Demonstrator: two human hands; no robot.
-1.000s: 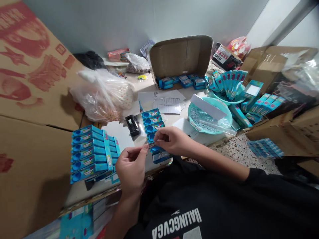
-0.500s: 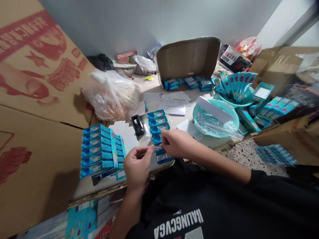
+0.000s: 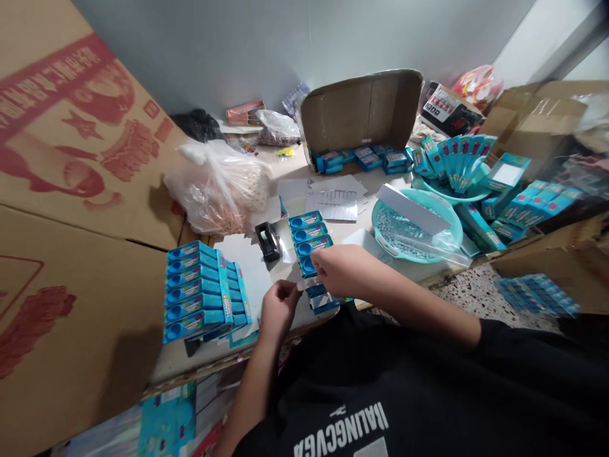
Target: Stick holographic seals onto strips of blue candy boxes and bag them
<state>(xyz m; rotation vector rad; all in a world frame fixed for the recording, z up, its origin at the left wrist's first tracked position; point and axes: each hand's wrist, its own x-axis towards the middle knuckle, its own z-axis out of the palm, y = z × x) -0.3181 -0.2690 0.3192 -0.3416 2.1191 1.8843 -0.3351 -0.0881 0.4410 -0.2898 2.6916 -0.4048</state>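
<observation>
My left hand (image 3: 277, 309) is pinched at the near edge of the table on one end of a short translucent strip of tape (image 3: 307, 284). The strip runs across to my right hand (image 3: 343, 269), whose curled fingers hold its other end, partly hidden. Both hands are over the near end of a column of small blue boxes (image 3: 306, 235) with round blue windows, lying side by side. Left of that column stands a black tape dispenser (image 3: 267, 242). Stacked blue boxes (image 3: 195, 292) with a band across them sit farther left.
A turquoise basket (image 3: 419, 254) holds small pieces, a white card strip and a clear bag. Behind are an open carton (image 3: 359, 114) with blue packs, a plastic bag (image 3: 223, 190) and papers (image 3: 333, 204). A large cardboard box (image 3: 85, 254) borders the left; more blue boxes (image 3: 537, 203) lie right.
My left hand has drawn slightly away from my right hand, and more of the strip shows between them. The whole view has shifted a little, moving things rightward.
</observation>
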